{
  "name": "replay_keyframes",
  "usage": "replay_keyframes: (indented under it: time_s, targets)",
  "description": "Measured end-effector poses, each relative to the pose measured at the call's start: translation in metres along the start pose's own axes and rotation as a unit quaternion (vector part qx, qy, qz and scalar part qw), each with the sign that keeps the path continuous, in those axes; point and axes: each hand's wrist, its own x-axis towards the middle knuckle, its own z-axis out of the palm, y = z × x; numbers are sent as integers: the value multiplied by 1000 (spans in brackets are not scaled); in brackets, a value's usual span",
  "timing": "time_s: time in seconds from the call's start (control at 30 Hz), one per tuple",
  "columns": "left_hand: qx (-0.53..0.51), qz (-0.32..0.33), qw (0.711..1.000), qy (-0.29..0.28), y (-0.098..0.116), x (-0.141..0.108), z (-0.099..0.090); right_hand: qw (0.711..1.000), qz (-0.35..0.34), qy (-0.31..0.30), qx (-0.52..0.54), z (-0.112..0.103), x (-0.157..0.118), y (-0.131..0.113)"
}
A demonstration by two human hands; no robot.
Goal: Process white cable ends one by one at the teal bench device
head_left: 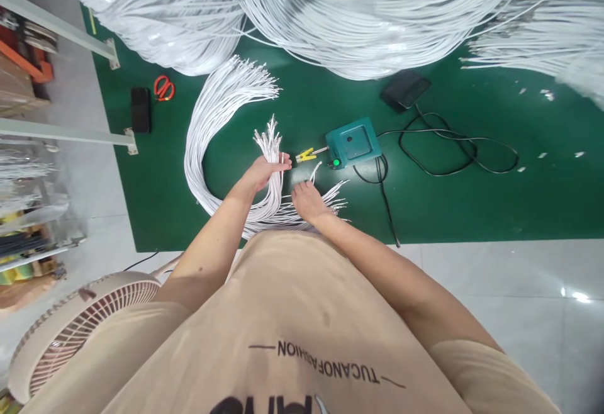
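Observation:
My left hand (265,172) is wrapped round a bundle of thin white cables (272,197), whose stripped or tipped ends point up past the thumb. The bundle curves down and round to the left in a wide loop (195,143), its other ends fanning out above. To the right, my right hand (307,201) is closed low over the mat, with a white cable (316,171) showing beyond its fingers; the fingertips are partly hidden. Loose cable ends (336,197) spread beside and beneath that hand. Just above it, a yellow clip (306,155) sits on the probe of a teal box (353,143) with a green light.
Large heaps of white cable (377,17) line the back of the green table (453,206). A black adapter (404,90) and its cord (438,131) lie right. Red-handled scissors (164,89) and a black phone (140,110) are left, near metal posts. A fan (89,332) stands lower left.

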Motion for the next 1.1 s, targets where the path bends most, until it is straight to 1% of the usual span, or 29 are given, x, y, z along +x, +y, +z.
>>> replay_keyframes:
  time_s: [0.07, 0.13, 0.17, 0.2, 0.23, 0.27, 0.3, 0.33, 0.4, 0.43, 0.47, 0.53, 0.57, 0.63, 0.7, 0.77, 0.8, 0.87, 0.9, 0.93, 0.97, 1.0, 1.1]
  targets:
    - [23, -2, 1000, 6, 0, -2, -1, 999, 5, -24, 30, 9, -6, -7]
    - [47, -6, 999, 4, 0, -4, 0, 991, 44, -58, 113, 13, -9, -12]
    - [54, -5, 999, 1, 0, -6, 0, 979, 79, -85, 168, 13, -8, -12]
    - [58, 0, 998, 1, 0, -7, 1, 960, 119, -106, 230, 10, -6, -9]
    - [58, 10, 998, 4, 0, -9, 2, 936, 159, -117, 290, 6, -2, -5]
    - [58, 23, 998, 9, 0, -10, 3, 915, 187, -113, 340, 0, 3, 2]
    - [59, 36, 998, 15, 0, -11, 4, 892, 204, -54, 400, -8, 9, 9]
    - [61, 49, 997, 21, -1, -11, 5, 862, 230, 25, 452, -16, 15, 17]
    - [70, 69, 994, 38, -3, -13, 7, 833, 261, 92, 480, -32, 27, 30]
    - [77, 78, 993, 47, -3, -13, 8, 804, 281, 125, 509, -38, 31, 35]
    - [84, 84, 991, 55, -4, -14, 9, 781, 293, 136, 534, -43, 35, 38]
    - [101, 94, 988, 63, -7, -14, 11, 740, 308, 142, 581, -47, 42, 40]
    - [109, 98, 987, 62, -8, -14, 11, 726, 309, 138, 598, -47, 44, 39]
    - [119, 103, 986, 60, -10, -14, 11, 699, 310, 144, 628, -43, 48, 38]
    - [128, 107, 984, 60, -11, -14, 11, 660, 307, 161, 667, -38, 50, 36]
    - [138, 110, 982, 62, -11, -14, 10, 608, 303, 166, 715, -35, 50, 34]
    - [143, 111, 982, 63, -10, -14, 10, 576, 299, 161, 743, -35, 49, 33]
    - [150, 109, 980, 66, -9, -15, 9, 508, 291, 135, 799, -36, 48, 32]
    - [149, 106, 981, 67, -8, -16, 8, 483, 287, 119, 819, -37, 47, 31]
    - [145, 103, 982, 67, -8, -17, 8, 473, 285, 107, 827, -38, 46, 31]
    - [136, 99, 984, 64, -8, -17, 7, 479, 284, 103, 824, -39, 46, 32]
    - [126, 95, 986, 58, -8, -18, 7, 500, 282, 107, 812, -40, 46, 32]
    - [94, 90, 991, 36, -10, -17, 7, 592, 252, 145, 752, -43, 46, 37]
